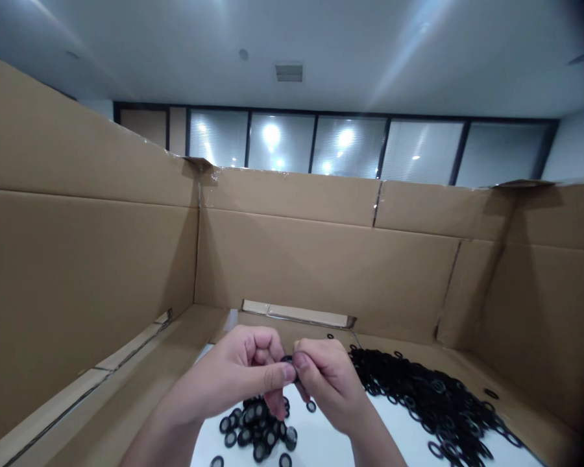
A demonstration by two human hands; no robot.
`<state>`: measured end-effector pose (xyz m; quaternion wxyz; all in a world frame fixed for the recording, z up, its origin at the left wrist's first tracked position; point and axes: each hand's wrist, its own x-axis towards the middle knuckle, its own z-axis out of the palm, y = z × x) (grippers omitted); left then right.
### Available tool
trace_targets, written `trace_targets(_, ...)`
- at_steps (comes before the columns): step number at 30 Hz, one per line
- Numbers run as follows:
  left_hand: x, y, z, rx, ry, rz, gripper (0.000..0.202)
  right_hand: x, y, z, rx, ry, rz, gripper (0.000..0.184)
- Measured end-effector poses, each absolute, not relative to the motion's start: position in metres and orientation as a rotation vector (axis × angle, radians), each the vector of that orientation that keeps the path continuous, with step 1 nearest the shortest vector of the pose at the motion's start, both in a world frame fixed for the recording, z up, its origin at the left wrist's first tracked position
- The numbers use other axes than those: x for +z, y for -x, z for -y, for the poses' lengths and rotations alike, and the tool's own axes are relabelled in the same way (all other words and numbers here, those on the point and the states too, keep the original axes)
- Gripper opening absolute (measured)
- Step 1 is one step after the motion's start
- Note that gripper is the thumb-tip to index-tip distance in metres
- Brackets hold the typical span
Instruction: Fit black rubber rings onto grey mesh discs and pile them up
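Cardboard walls (321, 253) surround a white bench (321, 444) bearing a large heap of black rings (428, 402) and a small pile (255, 428). The left hand (233, 376) and right hand (326, 383) pinch one ring (287, 359); a slipping grip could drop it into the pile.

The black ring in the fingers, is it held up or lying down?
Held up: the left hand and right hand pinch the ring.

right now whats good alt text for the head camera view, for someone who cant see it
The left hand and right hand pinch a small black ring over a white surface. A cluster of mesh-centred black rings sits below them and a larger heap of thin black rings to the right, inside tall cardboard walls.
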<state>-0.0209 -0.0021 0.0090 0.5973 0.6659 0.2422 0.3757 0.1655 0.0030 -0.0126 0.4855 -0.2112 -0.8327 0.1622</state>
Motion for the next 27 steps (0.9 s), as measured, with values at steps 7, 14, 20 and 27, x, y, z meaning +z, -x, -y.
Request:
trace_targets(7, 0.01, 0.024, 0.003, 0.838, -1.621, -0.643, 0.035, -0.012, -0.167, -0.003, 0.296, 0.518, 2.02, 0.046)
trace_targets(14, 0.003, 0.017, -0.004, 0.927, -1.552, -0.464, 0.031, -0.015, -0.159, -0.001, 0.121, 0.572, 1.874, 0.042)
trace_targets(20, 0.002, 0.001, 0.0, 1.108, -1.519, -0.394, 0.027, -0.022, -0.144, 0.001, 0.304, 0.552, 1.617, 0.041)
trace_targets(27, 0.009, 0.019, 0.004, 0.976, -1.677, -0.624, 0.031, -0.01, -0.162, 0.0, 0.341, 0.562, 1.963, 0.042)
